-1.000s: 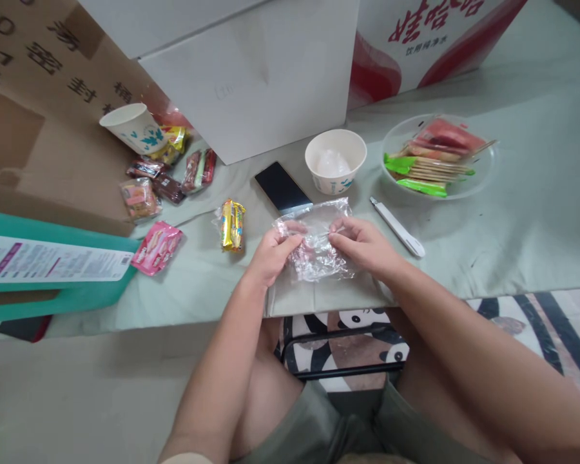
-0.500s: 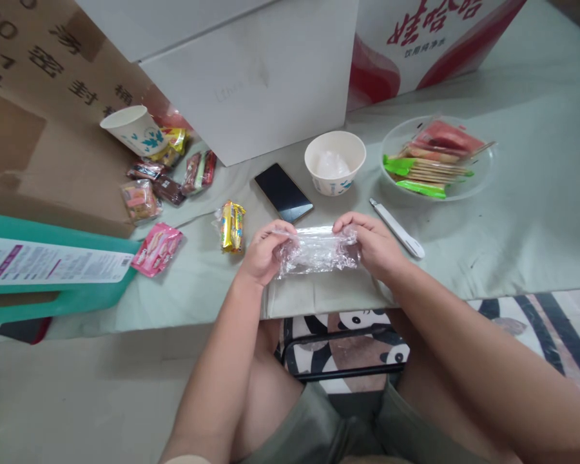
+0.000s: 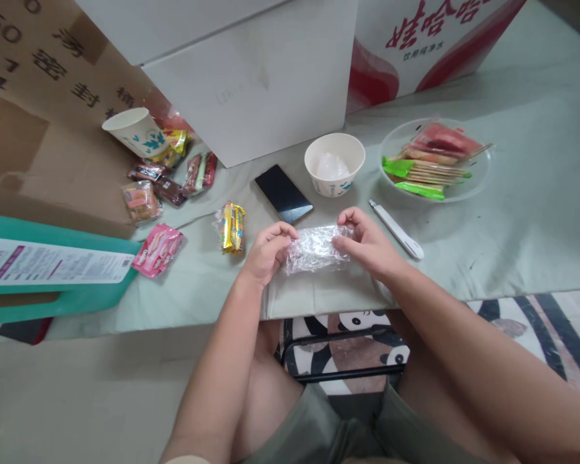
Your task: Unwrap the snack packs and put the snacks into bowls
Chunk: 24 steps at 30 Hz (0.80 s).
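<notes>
A crinkled clear plastic wrapper (image 3: 316, 250) spans the space between my hands, just above the table's front edge. My left hand (image 3: 269, 252) pinches its left end between thumb and fingers. At the other end, my right hand (image 3: 367, 245) has its thumb on the front face and its fingers behind the upper right corner. Beyond the wrapper lies a black phone (image 3: 283, 193). A paper bowl (image 3: 335, 164) with crumpled clear plastic inside stands behind it. The white utility knife (image 3: 396, 229) rests to the right of my right hand.
Yellow-wrapped snacks (image 3: 232, 227) and a pink packet (image 3: 158, 250) lie to the left. Other snacks and a tilted paper cup (image 3: 134, 132) sit by a cardboard box (image 3: 53, 154). A clear plastic bowl (image 3: 483, 171) holds packaged food at right. White boxes (image 3: 270, 84) block the back.
My right hand has shifted its hold on the wrapper, its thumb and fingers now further apart. The wrapper looks flatter and its right edge is more drawn in.
</notes>
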Each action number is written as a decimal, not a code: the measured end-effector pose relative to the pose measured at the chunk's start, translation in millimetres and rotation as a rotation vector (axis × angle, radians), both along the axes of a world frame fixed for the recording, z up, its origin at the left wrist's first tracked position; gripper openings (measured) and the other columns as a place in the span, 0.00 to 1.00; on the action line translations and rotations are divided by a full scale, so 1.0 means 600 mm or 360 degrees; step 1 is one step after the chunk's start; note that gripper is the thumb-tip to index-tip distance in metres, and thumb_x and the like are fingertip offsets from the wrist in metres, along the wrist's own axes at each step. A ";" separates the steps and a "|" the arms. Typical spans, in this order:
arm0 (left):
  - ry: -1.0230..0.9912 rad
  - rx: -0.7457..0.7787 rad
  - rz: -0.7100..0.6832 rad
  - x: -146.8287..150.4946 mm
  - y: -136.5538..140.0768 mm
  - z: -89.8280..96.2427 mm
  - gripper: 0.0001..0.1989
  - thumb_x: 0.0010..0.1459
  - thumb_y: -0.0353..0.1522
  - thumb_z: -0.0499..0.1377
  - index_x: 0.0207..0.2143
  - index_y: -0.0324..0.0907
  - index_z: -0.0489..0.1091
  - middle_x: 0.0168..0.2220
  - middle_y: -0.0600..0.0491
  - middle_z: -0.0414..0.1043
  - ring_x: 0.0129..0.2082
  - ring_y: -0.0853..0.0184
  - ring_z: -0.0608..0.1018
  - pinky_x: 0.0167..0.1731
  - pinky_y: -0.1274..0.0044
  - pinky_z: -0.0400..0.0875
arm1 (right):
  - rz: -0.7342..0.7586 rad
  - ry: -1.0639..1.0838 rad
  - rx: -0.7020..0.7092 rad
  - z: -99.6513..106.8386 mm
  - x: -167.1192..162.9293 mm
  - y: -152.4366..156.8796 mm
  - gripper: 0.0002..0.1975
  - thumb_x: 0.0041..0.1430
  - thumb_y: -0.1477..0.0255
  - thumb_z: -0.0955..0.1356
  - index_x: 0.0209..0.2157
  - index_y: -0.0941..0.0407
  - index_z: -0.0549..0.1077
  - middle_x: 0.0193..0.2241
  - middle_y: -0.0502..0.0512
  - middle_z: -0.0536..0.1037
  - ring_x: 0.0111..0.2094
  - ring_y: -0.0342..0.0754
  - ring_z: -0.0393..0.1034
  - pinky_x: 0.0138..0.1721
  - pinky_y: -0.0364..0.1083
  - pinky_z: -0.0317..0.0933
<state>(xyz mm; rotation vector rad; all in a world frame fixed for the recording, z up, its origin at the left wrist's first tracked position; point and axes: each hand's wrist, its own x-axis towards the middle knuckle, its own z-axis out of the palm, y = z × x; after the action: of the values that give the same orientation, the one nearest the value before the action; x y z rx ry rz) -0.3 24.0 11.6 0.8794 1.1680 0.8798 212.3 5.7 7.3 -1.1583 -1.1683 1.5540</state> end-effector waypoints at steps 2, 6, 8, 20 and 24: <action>-0.0006 0.0020 0.0013 0.001 -0.001 0.000 0.09 0.39 0.31 0.65 0.27 0.42 0.70 0.22 0.59 0.67 0.19 0.74 0.67 0.19 0.80 0.59 | -0.0019 0.0041 -0.0013 -0.001 -0.001 0.001 0.21 0.48 0.66 0.73 0.41 0.50 0.62 0.28 0.44 0.66 0.23 0.40 0.58 0.25 0.44 0.53; -0.0002 0.0066 0.0023 0.004 -0.003 -0.005 0.10 0.38 0.27 0.64 0.27 0.42 0.68 0.27 0.58 0.70 0.22 0.75 0.68 0.21 0.81 0.58 | 0.0152 -0.0061 -0.0059 -0.001 0.000 0.001 0.17 0.48 0.64 0.73 0.37 0.53 0.66 0.26 0.45 0.66 0.25 0.41 0.59 0.27 0.43 0.53; 0.0033 0.0109 0.0006 0.005 -0.003 -0.010 0.10 0.38 0.27 0.64 0.27 0.42 0.69 0.30 0.57 0.71 0.24 0.74 0.68 0.23 0.81 0.60 | 0.0262 -0.0075 -0.0083 0.001 0.001 -0.001 0.14 0.49 0.63 0.72 0.32 0.54 0.66 0.24 0.45 0.66 0.24 0.41 0.58 0.27 0.43 0.52; 0.0262 0.0634 -0.0081 -0.002 0.000 -0.028 0.14 0.52 0.42 0.68 0.37 0.43 0.81 0.41 0.48 0.78 0.45 0.61 0.78 0.49 0.71 0.71 | 0.0189 -0.0076 -0.0061 -0.003 -0.001 0.001 0.13 0.50 0.64 0.72 0.31 0.53 0.66 0.22 0.44 0.66 0.23 0.41 0.57 0.26 0.42 0.51; 0.0069 0.0307 -0.0451 0.005 -0.011 -0.023 0.23 0.48 0.46 0.72 0.41 0.42 0.80 0.40 0.47 0.81 0.39 0.63 0.80 0.40 0.74 0.73 | 0.0260 -0.0024 -0.0003 0.001 -0.001 -0.001 0.13 0.51 0.63 0.72 0.31 0.53 0.65 0.22 0.44 0.65 0.23 0.40 0.56 0.26 0.42 0.51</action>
<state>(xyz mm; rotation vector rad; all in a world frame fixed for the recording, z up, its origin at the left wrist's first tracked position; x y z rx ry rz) 2.8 17.4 -2.4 1.1942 0.9757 0.7507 211.9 5.2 7.9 -1.1002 -1.2991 1.6712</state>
